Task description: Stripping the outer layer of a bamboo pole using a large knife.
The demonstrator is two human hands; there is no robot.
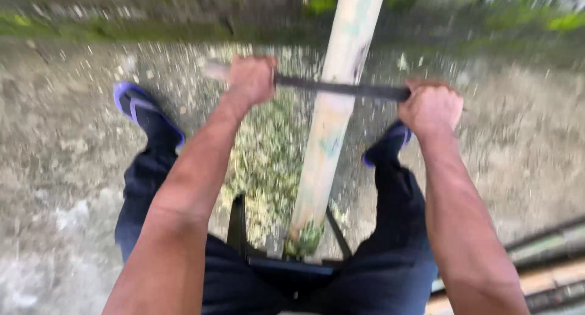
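- My left hand point(251, 79) is fisted around one end of a dark flat blade point(341, 88); my right hand point(431, 106) is fisted around the other end. Both clamped tight.
- Blade runs left to right, crossing a pale bamboo pole point(332, 117) and lying on its upper face, about at a right angle.
- Pole's long axis runs away from me, from between my knees up to the top edge of the view; its near end sits in a dark frame point(286, 263) at my lap.
- The pole is between my two hands, both about equally near it, the left a bit further from me.
- Pale shavings point(262, 162) piled on the concrete ground point(61, 169) left of the pole.
- Blue sandals point(146, 111) on both feet, right one mostly hidden behind my wrist.
- Heavy motion blur; blade edge and its contact with the pole are hard to make out. More poles point(548, 266) cut off at the lower right corner.
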